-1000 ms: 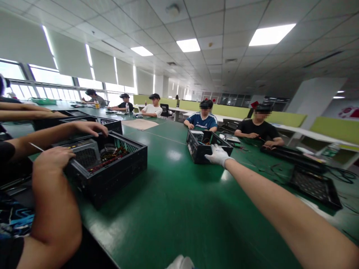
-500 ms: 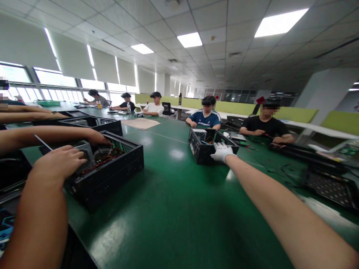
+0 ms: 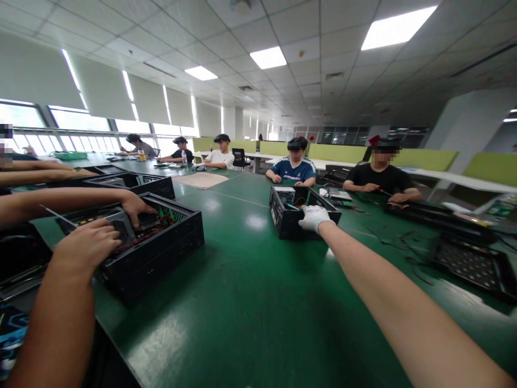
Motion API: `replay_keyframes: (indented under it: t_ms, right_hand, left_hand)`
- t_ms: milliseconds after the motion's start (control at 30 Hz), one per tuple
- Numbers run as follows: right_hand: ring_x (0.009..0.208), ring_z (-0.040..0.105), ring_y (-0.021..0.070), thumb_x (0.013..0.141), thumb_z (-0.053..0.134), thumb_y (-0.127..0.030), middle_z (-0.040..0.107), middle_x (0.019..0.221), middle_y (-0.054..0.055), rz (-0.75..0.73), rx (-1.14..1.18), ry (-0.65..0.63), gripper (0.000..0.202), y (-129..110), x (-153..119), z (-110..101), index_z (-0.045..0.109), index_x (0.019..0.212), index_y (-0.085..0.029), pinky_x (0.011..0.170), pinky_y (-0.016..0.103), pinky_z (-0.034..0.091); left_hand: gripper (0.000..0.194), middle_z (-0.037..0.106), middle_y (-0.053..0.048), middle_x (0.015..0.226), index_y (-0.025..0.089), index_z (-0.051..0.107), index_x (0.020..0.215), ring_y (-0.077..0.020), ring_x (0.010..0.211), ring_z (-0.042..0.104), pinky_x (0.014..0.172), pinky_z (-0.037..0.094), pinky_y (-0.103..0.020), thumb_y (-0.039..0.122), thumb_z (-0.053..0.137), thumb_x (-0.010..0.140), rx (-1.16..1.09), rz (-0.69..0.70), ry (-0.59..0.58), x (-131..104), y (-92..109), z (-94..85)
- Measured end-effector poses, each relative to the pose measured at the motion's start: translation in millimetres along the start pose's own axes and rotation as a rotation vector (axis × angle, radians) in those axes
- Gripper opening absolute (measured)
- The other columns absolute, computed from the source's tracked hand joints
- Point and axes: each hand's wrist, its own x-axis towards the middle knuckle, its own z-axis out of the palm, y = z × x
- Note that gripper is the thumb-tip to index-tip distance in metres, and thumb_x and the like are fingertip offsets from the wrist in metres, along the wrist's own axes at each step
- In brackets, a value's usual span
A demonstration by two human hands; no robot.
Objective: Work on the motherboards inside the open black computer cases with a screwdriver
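My right hand (image 3: 315, 218), in a white glove, reaches far across the green table. Its fingers are closed over the near rim of a small black open-topped computer case (image 3: 288, 223). A fan grille and some cables show inside that case, and the glove hides part of its near wall. My left hand is out of view. To the left, a co-worker's two bare hands (image 3: 86, 242) work at a larger open computer case (image 3: 161, 264). The nearer of those hands has a thin light rod (image 3: 56, 214) beside it. A metal power supply box (image 3: 121, 226) sits inside the larger case.
The green table (image 3: 242, 302) stretches between the cases. Further black cases (image 3: 151, 186) stand at the left. A perforated black panel (image 3: 470, 264) and loose cables (image 3: 416, 242) lie on the right. Several people sit along the far side, near a brown sheet (image 3: 202, 180).
My gloved right hand has shifted slightly left, its fingers now curled more over the case's rim. The co-worker's farther hand has drawn back a little inside the larger case.
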Motion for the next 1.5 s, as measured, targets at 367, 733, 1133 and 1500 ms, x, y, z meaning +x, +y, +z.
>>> replay_keyframes:
  t_ms: [367,733,1133,1500]
  right_hand:
    - [0.117,0.062,0.0292,0.098,0.064,-0.048,0.066,0.129,0.014,-0.064,-0.004,0.097,0.046,-6,-117,-26,0.063,0.132,-0.017,0.098,0.048,0.052]
    - [0.113,0.056,0.0352,0.099,0.052,-0.055,0.068,0.123,0.018,-0.149,0.025,0.160,0.053,-14,-287,-65,0.067,0.132,-0.016,0.092,0.045,0.038]
    - [0.099,0.064,0.0302,0.100,0.055,-0.057,0.072,0.109,0.015,-0.334,0.194,0.316,0.049,29,-399,-78,0.070,0.119,-0.014,0.087,0.045,0.050]
    - [0.099,0.065,0.0302,0.102,0.053,-0.054,0.072,0.110,0.016,-0.237,0.198,0.304,0.052,35,-408,-66,0.070,0.124,-0.010,0.089,0.044,0.050]
  left_hand:
    - [0.018,0.070,-0.008,0.115,0.037,0.073,0.105,-0.0260,0.111,0.068,0.076,0.063,-0.036,0.045,0.057,0.103,-0.144,-0.244,0.017,-66,226,69.9]
    - [0.017,0.071,-0.004,0.087,0.023,0.066,0.106,-0.0174,0.074,0.072,0.067,0.058,-0.028,0.034,0.052,0.105,-0.169,-0.174,-0.088,-182,370,149.4]
    - [0.028,0.071,-0.004,0.077,0.023,0.066,0.091,-0.0184,0.067,0.073,0.063,0.058,-0.027,0.038,0.048,0.106,-0.221,-0.200,-0.185,-165,384,130.9]
    - [0.042,0.081,-0.008,0.094,0.022,0.071,0.101,-0.0240,0.084,0.079,0.075,0.065,-0.033,0.053,0.043,0.106,-0.179,-0.194,-0.037,-169,387,130.7]
